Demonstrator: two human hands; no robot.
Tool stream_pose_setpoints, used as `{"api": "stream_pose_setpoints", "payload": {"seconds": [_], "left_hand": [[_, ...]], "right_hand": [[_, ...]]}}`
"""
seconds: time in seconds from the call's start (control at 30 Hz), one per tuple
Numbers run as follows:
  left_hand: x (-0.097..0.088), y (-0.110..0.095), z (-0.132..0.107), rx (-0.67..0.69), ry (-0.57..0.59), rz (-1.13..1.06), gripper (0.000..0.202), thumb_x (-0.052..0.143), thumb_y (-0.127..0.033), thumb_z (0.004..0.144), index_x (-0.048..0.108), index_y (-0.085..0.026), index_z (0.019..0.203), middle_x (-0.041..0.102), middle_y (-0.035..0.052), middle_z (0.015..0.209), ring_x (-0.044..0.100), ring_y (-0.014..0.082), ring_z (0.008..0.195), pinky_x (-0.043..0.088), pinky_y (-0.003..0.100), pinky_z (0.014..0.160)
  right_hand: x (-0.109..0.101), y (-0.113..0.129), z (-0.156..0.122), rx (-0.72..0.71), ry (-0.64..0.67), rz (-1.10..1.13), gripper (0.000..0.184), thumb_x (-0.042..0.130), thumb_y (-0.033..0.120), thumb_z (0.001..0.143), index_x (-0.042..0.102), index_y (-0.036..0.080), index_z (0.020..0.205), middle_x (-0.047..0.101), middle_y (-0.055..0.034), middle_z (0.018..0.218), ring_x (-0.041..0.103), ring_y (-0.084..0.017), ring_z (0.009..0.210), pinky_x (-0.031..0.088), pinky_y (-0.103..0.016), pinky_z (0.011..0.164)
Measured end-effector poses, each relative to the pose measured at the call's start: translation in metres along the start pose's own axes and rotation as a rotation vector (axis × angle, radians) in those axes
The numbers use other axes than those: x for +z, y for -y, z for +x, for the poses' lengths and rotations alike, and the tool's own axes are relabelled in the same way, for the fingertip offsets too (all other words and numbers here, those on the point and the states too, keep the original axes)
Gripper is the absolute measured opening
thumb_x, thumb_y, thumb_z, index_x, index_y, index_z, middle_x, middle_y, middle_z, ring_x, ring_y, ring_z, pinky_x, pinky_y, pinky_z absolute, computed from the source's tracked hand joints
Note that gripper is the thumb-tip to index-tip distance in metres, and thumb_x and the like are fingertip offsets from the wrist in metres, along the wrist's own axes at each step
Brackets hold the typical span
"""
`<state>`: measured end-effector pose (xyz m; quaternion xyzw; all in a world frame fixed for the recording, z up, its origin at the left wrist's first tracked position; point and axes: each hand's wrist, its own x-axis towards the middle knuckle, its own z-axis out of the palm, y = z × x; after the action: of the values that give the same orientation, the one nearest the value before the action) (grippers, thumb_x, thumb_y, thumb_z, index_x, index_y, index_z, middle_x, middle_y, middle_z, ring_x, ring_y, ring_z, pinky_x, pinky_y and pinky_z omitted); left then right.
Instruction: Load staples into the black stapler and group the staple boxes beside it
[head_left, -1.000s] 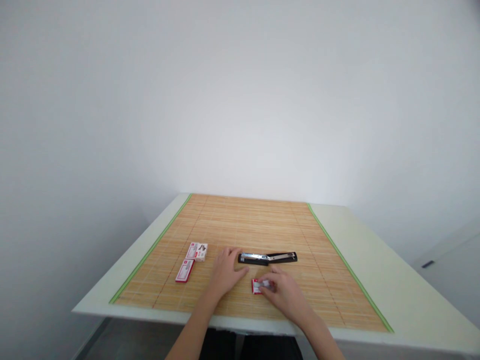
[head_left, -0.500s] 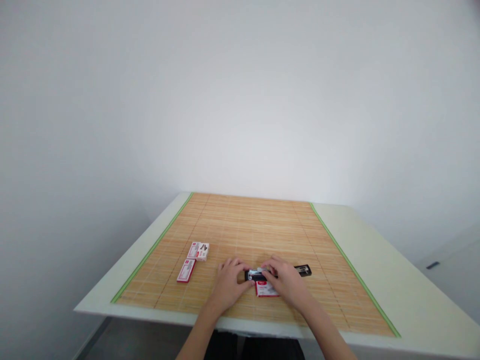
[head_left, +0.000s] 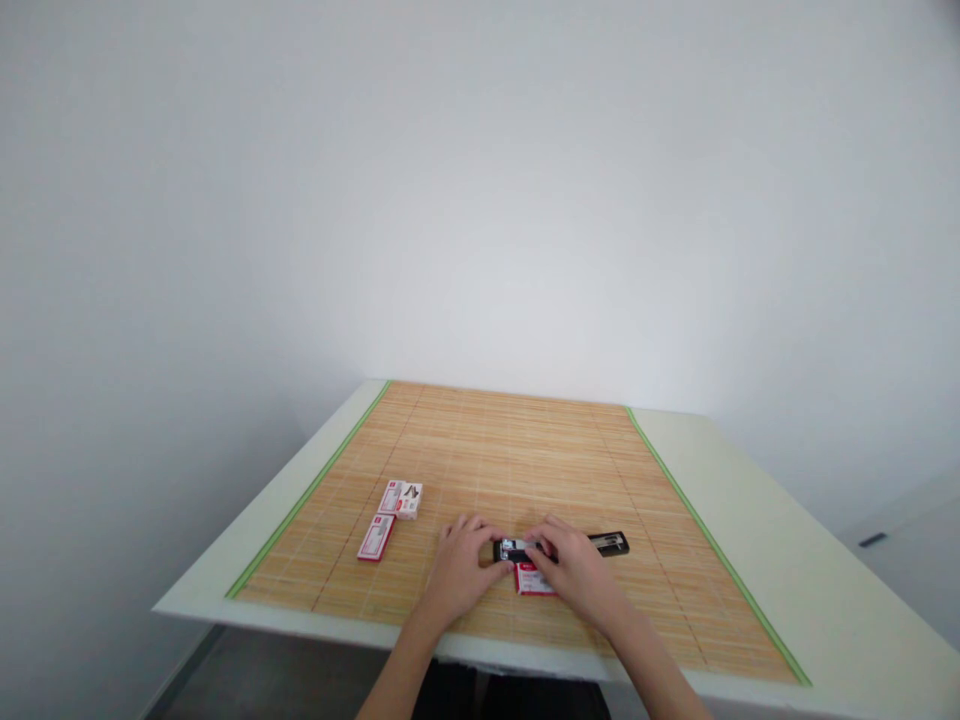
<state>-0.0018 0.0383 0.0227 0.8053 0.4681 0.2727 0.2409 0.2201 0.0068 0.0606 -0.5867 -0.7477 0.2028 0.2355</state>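
Note:
A black stapler (head_left: pixel 609 543) lies opened out flat on the mat, its metal channel facing up. At its left end, my left hand (head_left: pixel 461 565) grips it between thumb and fingers. My right hand (head_left: pixel 574 567) is closed over the middle of the stapler, its fingertips pinched on a silvery strip of staples (head_left: pixel 527 547) that lies along the channel. Part of the strip is hidden by those fingers. Just below the stapler is a red and white staple box (head_left: pixel 532 580), partly covered by the right hand.
Two more flat red and white boxes, one farther (head_left: pixel 391 496) and one nearer (head_left: pixel 376 537), lie to the left. A small white box with a stapler picture (head_left: pixel 409 500) touches the farther one. A green-edged bamboo mat (head_left: pixel 510 440) covers much of the white table (head_left: pixel 750 500), which stands against a wall.
The silvery strip, earlier raised at my right fingertips, now sits lower, along the stapler's channel. My left hand keeps its hold. The whole view has shifted slightly.

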Motion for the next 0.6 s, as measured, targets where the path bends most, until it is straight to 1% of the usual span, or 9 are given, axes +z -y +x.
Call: {"api": "stream_pose_setpoints", "payload": {"seconds": [0.17,0.33,0.4,0.5,0.57,0.6], "left_hand": [[-0.001,-0.001,0.0,-0.003,-0.002,-0.011,0.024,0.074,-0.047,0.087,0.071,-0.034,0.108,0.068,-0.0003,0.113,0.055,0.0262,0.111,0.035,0.04,0.095],[-0.002,-0.003,0.0,-0.008,0.0,-0.014,0.024,0.07,-0.048,0.09,0.072,-0.034,0.109,0.068,0.0003,0.114,0.055,0.0258,0.11,0.034,0.041,0.095],[-0.002,-0.003,0.0,-0.011,0.0,-0.015,0.024,0.07,-0.048,0.09,0.072,-0.034,0.109,0.068,0.0008,0.115,0.055,0.0263,0.111,0.034,0.041,0.096],[-0.001,-0.002,0.0,-0.015,0.001,-0.02,0.027,0.075,-0.047,0.086,0.071,-0.033,0.109,0.068,0.0012,0.115,0.055,0.0271,0.112,0.035,0.041,0.096],[-0.001,-0.001,0.0,-0.015,0.003,-0.023,0.029,0.078,-0.045,0.083,0.071,-0.033,0.109,0.067,0.0008,0.115,0.055,0.0272,0.112,0.035,0.041,0.096],[0.0,-0.001,0.0,-0.015,0.002,-0.024,0.03,0.079,-0.044,0.082,0.071,-0.034,0.109,0.067,0.0004,0.115,0.055,0.0269,0.112,0.035,0.041,0.096]], "right_hand": [[-0.001,0.001,0.001,-0.025,-0.01,0.023,0.014,0.06,0.029,0.097,0.073,0.024,0.099,0.06,0.0003,0.083,0.058,-0.017,0.076,0.044,-0.027,0.073],[0.0,0.001,0.003,-0.017,0.008,0.004,0.013,0.062,0.026,0.094,0.074,0.024,0.099,0.06,0.0004,0.082,0.057,-0.017,0.075,0.043,-0.027,0.072],[0.0,0.0,0.003,-0.018,0.011,-0.008,0.014,0.064,0.025,0.092,0.075,0.024,0.101,0.06,0.0001,0.082,0.058,-0.017,0.076,0.043,-0.027,0.072],[-0.003,-0.004,0.001,-0.014,-0.016,-0.019,0.017,0.066,0.028,0.091,0.074,0.024,0.105,0.062,-0.0001,0.083,0.059,-0.018,0.075,0.042,-0.027,0.07],[-0.008,-0.008,-0.001,0.009,-0.037,-0.042,0.014,0.062,0.03,0.094,0.074,0.023,0.096,0.062,-0.0003,0.08,0.059,-0.018,0.073,0.041,-0.027,0.069],[-0.01,-0.01,-0.002,0.024,-0.037,-0.062,0.018,0.059,0.031,0.095,0.074,0.023,0.089,0.063,-0.0006,0.078,0.059,-0.018,0.073,0.041,-0.027,0.069]]}}
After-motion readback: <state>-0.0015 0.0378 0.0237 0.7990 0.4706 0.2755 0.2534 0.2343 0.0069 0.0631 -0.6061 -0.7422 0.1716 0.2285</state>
